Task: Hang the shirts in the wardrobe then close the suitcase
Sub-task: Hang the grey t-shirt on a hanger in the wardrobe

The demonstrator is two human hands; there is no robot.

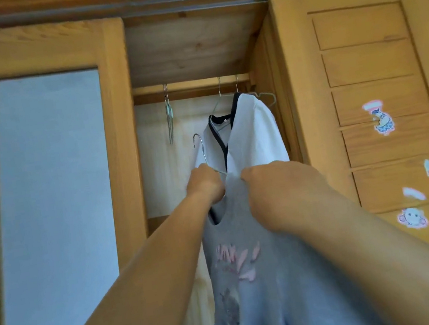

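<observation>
While hook [197, 140] sits below rod [190, 84] | left hand [205, 184] grips hanger, nearer | right hand [276, 194] pinches grey shirt [253, 281], seemingly at shoulder

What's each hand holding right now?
Left hand: grips the wire hanger carrying the grey shirt.
Right hand: grips the grey shirt's shoulder.

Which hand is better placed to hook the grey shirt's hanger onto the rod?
Left. The left hand already grips the hanger just below its hook, under the rod. The right hand only holds the grey shirt.
</observation>
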